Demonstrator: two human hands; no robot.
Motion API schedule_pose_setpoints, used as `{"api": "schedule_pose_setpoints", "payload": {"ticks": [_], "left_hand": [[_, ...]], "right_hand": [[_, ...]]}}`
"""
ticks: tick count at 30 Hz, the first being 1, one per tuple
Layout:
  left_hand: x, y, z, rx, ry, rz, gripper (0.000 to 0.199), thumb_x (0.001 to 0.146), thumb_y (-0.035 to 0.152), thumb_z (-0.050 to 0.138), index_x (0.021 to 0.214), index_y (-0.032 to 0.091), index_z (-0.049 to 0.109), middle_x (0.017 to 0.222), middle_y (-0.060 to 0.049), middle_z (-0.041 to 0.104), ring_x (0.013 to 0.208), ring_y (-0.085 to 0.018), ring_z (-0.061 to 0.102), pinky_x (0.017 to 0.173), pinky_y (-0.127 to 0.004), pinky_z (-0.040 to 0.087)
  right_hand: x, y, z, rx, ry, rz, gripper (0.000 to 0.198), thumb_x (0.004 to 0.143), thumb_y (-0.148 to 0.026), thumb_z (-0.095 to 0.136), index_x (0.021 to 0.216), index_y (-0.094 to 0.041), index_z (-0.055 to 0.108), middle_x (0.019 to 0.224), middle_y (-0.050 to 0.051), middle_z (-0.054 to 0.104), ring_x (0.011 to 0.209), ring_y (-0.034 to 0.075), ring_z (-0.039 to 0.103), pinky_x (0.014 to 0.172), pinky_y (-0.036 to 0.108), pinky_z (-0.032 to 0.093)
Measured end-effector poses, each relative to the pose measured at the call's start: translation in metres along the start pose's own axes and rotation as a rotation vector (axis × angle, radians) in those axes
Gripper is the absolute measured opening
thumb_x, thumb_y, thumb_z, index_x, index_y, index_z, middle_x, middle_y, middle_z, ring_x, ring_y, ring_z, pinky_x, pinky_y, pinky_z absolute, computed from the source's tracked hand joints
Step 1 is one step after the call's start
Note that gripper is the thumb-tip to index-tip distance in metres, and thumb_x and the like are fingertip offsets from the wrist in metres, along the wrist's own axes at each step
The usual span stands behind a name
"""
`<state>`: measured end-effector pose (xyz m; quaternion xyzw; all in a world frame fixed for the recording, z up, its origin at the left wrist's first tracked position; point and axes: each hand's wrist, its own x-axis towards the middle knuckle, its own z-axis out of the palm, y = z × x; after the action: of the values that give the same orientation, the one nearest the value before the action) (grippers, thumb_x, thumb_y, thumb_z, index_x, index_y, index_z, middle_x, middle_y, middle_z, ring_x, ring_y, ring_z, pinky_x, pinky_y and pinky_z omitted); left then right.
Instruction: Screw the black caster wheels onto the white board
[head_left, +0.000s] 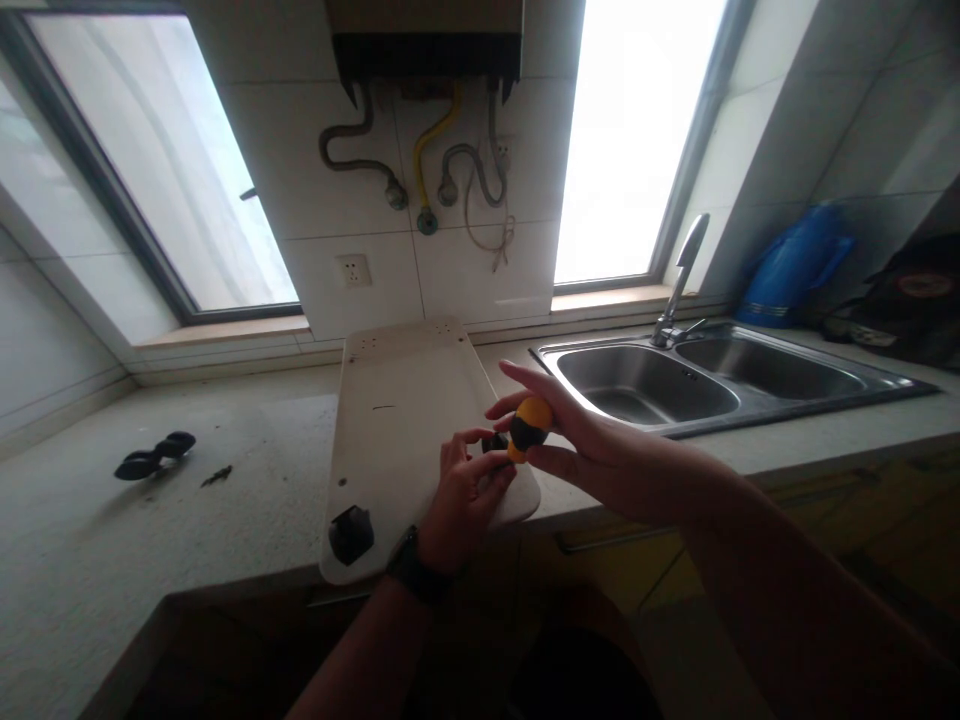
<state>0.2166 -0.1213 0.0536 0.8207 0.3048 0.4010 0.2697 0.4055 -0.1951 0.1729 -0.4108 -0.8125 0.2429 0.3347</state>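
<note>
A white panel (pixel 420 400) with rounded corners and small holes lies flat on the counter. My right hand (pixel 585 440) has its thumb and fingers around the ball-shaped handle of a yellow and black screwdriver (pixel 531 422), some fingers stretched past it. Below the handle, my left hand (pixel 472 485) is closed at a small black fitting (pixel 493 443) by the panel's right edge. The screwdriver's tip is hidden by the left fingers. Another black fitting (pixel 351 535) sits on the panel's near left corner.
Left of the panel, a black double-lobed part (pixel 155 456) and a small dark piece (pixel 217 476) lie on the counter (pixel 255 430). To the right are a double steel sink (pixel 739 400), a faucet (pixel 679 280) and a blue jug (pixel 795 265). Pipes hang from a wall-mounted heater (pixel 427 55).
</note>
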Motion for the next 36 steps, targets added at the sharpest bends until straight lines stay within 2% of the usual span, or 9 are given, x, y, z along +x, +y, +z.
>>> {"api": "schedule_pose_setpoints", "payload": {"ticks": [2, 6, 10, 13, 17, 21, 26, 31, 36], "left_hand": [[0.005, 0.0, -0.005, -0.029, -0.034, 0.018, 0.019, 0.099, 0.029, 0.062, 0.11, 0.033, 0.077, 0.134, -0.006, 0.056, 0.129, -0.028, 0.047, 0.11, -0.05, 0.04], [0.019, 0.005, -0.014, -0.027, -0.047, 0.111, 0.017, 0.092, 0.032, 0.073, 0.108, 0.029, 0.077, 0.126, -0.005, 0.067, 0.126, -0.029, 0.054, 0.111, -0.05, 0.04], [0.033, 0.009, -0.013, -0.048, -0.055, 0.175, 0.024, 0.077, 0.035, 0.087, 0.096, 0.024, 0.078, 0.103, -0.005, 0.078, 0.108, -0.027, 0.066, 0.106, -0.046, 0.046], [0.04, 0.005, -0.004, -0.079, -0.068, 0.188, 0.008, 0.087, 0.031, 0.079, 0.087, 0.023, 0.079, 0.089, -0.002, 0.08, 0.088, -0.021, 0.071, 0.104, -0.043, 0.048], [0.044, -0.001, 0.004, -0.165, -0.105, 0.277, 0.02, 0.098, 0.025, 0.065, 0.083, 0.023, 0.079, 0.087, 0.001, 0.082, 0.082, -0.017, 0.075, 0.115, -0.045, 0.041], [0.044, -0.001, 0.003, -0.256, -0.142, 0.231, 0.019, 0.096, 0.023, 0.067, 0.081, 0.022, 0.079, 0.089, -0.001, 0.081, 0.088, -0.019, 0.075, 0.109, -0.045, 0.049], [0.044, 0.001, -0.001, -0.313, -0.202, 0.182, 0.021, 0.097, 0.023, 0.064, 0.084, 0.021, 0.08, 0.094, -0.004, 0.08, 0.088, -0.019, 0.075, 0.097, -0.04, 0.056], [0.048, -0.001, -0.004, -0.303, -0.266, 0.19, 0.023, 0.1, 0.025, 0.061, 0.089, 0.019, 0.08, 0.103, -0.006, 0.079, 0.093, -0.019, 0.073, 0.087, -0.033, 0.056], [0.045, 0.009, -0.013, -0.197, -0.279, 0.19, 0.021, 0.094, 0.036, 0.07, 0.101, 0.017, 0.075, 0.097, -0.006, 0.077, 0.085, -0.019, 0.069, 0.079, -0.032, 0.053]], "right_hand": [[0.001, 0.001, -0.01, -0.013, -0.059, -0.029, 0.069, 0.103, -0.028, 0.051, 0.161, -0.038, 0.014, 0.143, 0.008, 0.057, 0.128, 0.02, 0.058, 0.105, 0.038, 0.048], [0.006, 0.003, -0.014, -0.074, -0.002, -0.024, 0.041, 0.102, -0.026, 0.054, 0.142, -0.031, 0.048, 0.125, 0.006, 0.066, 0.113, 0.019, 0.065, 0.094, 0.032, 0.053], [0.008, -0.001, -0.014, -0.157, 0.032, 0.017, 0.034, 0.1, -0.025, 0.057, 0.134, -0.026, 0.051, 0.117, 0.006, 0.07, 0.1, 0.018, 0.068, 0.084, 0.03, 0.055], [0.007, -0.005, -0.021, -0.253, 0.05, 0.028, 0.037, 0.1, -0.03, 0.059, 0.136, -0.026, 0.053, 0.125, 0.008, 0.069, 0.104, 0.02, 0.069, 0.087, 0.033, 0.056], [0.006, -0.012, -0.037, -0.395, 0.009, -0.083, 0.055, 0.099, -0.028, 0.059, 0.152, -0.033, 0.046, 0.15, 0.006, 0.057, 0.129, 0.022, 0.06, 0.105, 0.037, 0.05], [0.01, -0.022, -0.043, -0.455, -0.035, -0.108, 0.039, 0.098, -0.023, 0.06, 0.137, -0.028, 0.062, 0.123, 0.002, 0.073, 0.105, 0.016, 0.069, 0.089, 0.028, 0.052], [0.011, -0.029, -0.03, -0.532, 0.062, -0.083, 0.023, 0.098, -0.021, 0.06, 0.119, -0.022, 0.066, 0.1, 0.001, 0.076, 0.083, 0.012, 0.068, 0.071, 0.025, 0.047], [0.005, -0.029, -0.009, -0.608, 0.337, 0.025, 0.019, 0.093, -0.022, 0.066, 0.111, -0.017, 0.069, 0.088, 0.003, 0.076, 0.069, 0.013, 0.066, 0.062, 0.027, 0.045], [0.004, -0.031, 0.006, -0.64, 0.44, 0.013, 0.022, 0.095, -0.023, 0.063, 0.114, -0.013, 0.067, 0.089, 0.006, 0.075, 0.071, 0.015, 0.068, 0.062, 0.027, 0.048]]}}
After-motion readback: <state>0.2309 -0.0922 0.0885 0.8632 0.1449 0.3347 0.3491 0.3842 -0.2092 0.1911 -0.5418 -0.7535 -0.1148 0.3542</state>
